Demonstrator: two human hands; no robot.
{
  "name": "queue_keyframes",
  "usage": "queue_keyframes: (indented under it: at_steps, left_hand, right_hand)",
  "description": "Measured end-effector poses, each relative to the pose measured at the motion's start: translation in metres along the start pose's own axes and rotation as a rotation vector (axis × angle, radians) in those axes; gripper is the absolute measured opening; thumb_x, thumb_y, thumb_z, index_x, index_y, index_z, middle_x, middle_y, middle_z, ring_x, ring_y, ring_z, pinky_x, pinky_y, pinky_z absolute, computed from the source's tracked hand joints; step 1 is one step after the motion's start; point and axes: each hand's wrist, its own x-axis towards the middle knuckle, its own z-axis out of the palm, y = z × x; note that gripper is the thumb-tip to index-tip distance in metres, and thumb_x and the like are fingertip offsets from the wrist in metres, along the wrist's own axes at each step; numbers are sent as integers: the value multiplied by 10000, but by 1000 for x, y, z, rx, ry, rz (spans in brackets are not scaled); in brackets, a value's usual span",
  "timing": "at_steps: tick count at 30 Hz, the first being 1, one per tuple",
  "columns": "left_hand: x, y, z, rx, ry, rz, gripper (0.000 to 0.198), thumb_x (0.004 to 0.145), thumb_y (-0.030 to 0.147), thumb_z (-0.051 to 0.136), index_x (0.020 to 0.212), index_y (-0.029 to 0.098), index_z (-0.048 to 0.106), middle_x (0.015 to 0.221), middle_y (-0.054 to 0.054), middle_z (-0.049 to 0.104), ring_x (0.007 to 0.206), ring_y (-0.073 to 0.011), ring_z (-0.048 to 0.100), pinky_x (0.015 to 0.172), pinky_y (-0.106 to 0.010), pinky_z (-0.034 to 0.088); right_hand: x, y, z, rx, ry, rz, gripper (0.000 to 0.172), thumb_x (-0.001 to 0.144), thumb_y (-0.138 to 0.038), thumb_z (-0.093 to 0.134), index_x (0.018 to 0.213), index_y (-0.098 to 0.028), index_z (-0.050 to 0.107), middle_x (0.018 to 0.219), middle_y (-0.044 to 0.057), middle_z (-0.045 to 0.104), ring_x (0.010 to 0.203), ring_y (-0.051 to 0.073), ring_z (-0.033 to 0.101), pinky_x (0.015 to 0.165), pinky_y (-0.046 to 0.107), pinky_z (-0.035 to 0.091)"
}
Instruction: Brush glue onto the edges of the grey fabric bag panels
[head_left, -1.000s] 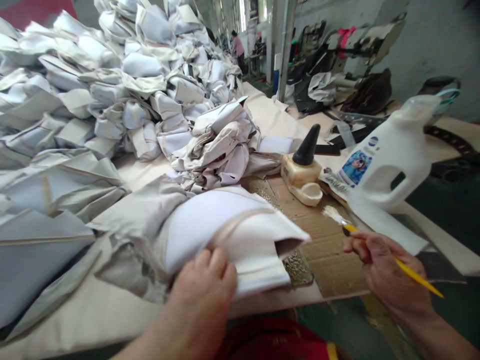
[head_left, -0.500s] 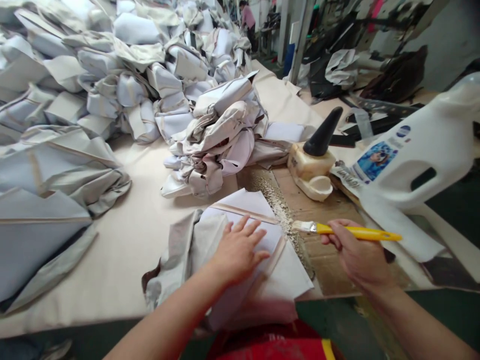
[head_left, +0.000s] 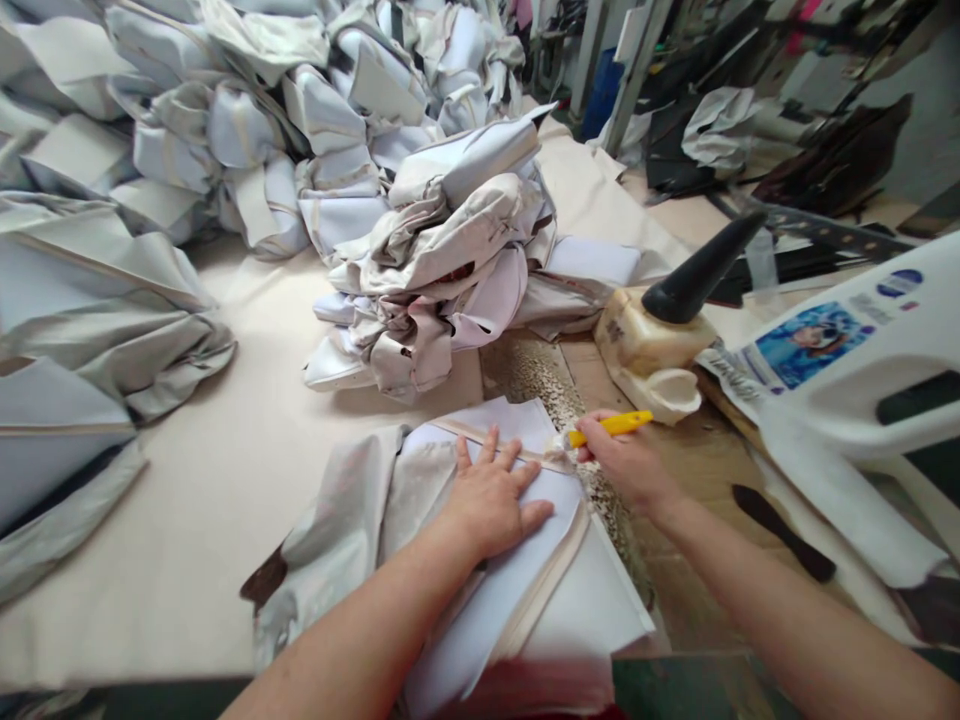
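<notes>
My left hand lies flat with fingers spread on a white and beige fabric piece at the table's near edge, pressing it down. My right hand is closed on a yellow-handled brush, and the bristle end touches the beige strip along the piece's upper right edge. A glue pot with a black cone spout stands just beyond my right hand.
A big heap of similar white and grey fabric pieces fills the back and left of the table. A smaller crumpled pile lies in the middle. A large white plastic jug lies at the right on glue-stained cardboard. Dark machinery stands behind.
My right hand has brought the brush leftward and down onto the piece's edge strip. My left hand, earlier gripping the folded piece, now lies flat on it. The camera tilted down and closer.
</notes>
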Motion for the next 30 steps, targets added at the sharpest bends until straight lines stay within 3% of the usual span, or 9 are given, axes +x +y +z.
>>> queue_keyframes:
  at_steps: [4,7,10,14,16,22,24,26,30]
  left_hand:
    - [0,-2,3,-18,20,0,568,802,671,287,1244,353,447,1426,-41,354,1366,-340,118,989,-730,34]
    - [0,-3,4,-28,29,-4,570,800,668,297,1249,350,445,1427,-42,352,1368,-339,108,998,-722,21]
    - [-1,-4,3,-45,34,-6,574,798,669,304,1250,346,447,1425,-45,355,1369,-341,100,997,-722,7]
    - [-2,-6,3,-68,24,-1,580,794,669,316,1243,330,458,1424,-62,354,1369,-344,97,998,-719,2]
    - [-2,-7,3,-72,27,2,583,794,669,314,1243,326,456,1424,-66,354,1368,-345,97,996,-720,5]
    - [-1,-7,6,-50,42,11,575,794,672,311,1242,339,449,1424,-53,357,1367,-341,108,997,-719,22]
    - [0,-7,6,-44,48,10,571,797,669,309,1242,339,449,1425,-52,356,1368,-338,110,999,-718,30]
    - [0,-6,7,-41,54,4,568,800,667,304,1238,339,455,1422,-52,359,1367,-339,114,999,-718,30]
    - [0,-7,6,-38,51,4,567,799,663,314,1237,334,461,1420,-58,363,1366,-341,114,998,-715,9]
  right_hand:
    - [50,-3,26,-20,86,-85,280,792,-405,424,655,-186,534,526,-6,558,536,153,554,552,262,422]
    - [64,-3,36,-24,84,-116,287,800,-408,405,662,-189,530,558,-3,567,558,150,560,572,260,427]
    - [42,-4,30,-53,29,-126,290,789,-404,426,615,-192,520,538,-10,550,540,143,544,543,253,407]
    - [-4,-6,10,-150,-64,-28,285,763,-404,443,580,-196,507,480,-29,516,461,131,506,449,241,361]
    - [-8,-7,6,-207,-66,-14,300,759,-407,441,547,-199,488,444,-33,490,443,127,488,446,240,348]
    - [59,-7,30,-128,29,-197,253,796,-355,415,616,-201,503,561,-3,540,541,154,527,523,261,381]
    - [68,-6,35,-131,32,-216,264,811,-348,401,606,-204,484,572,-3,532,560,154,525,551,269,383]
    - [55,-3,32,-142,17,-210,275,824,-352,407,606,-205,489,554,-11,523,553,150,518,556,271,377]
    - [-18,6,7,-176,-79,-161,298,845,-377,431,609,-207,498,552,-32,506,555,133,497,566,262,367]
